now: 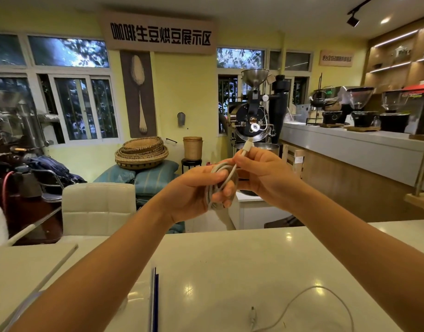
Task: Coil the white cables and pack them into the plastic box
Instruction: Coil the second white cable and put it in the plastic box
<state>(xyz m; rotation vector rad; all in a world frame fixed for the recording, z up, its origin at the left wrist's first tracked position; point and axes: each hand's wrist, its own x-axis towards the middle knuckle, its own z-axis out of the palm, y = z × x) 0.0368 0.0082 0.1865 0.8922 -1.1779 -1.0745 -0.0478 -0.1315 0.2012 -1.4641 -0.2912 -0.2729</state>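
Both hands are raised above the white table (pixel 230 259). My left hand (pixel 196 188) is closed around a coiled white cable (pixel 215 188), its loops wrapped over the fingers. My right hand (pixel 259 171) pinches the same cable just below its white plug (pixel 248 144), which points upward. A second white cable (pixel 326 298) lies loose on the table at the lower right, curved in an arc, with its plug (pixel 253 317) near the bottom edge. The clear plastic box (pixel 154 298) stands at the lower centre-left, seen by its transparent wall with a blue edge; my left forearm hides part of it.
A white padded chair (pixel 98 207) stands beyond the table's far edge on the left. A thin white strip (pixel 59 267) lies on the table's left side. Behind are a coffee roaster (pixel 253 121), stacked baskets (pixel 141 152) and a counter (pixel 350 149) on the right.
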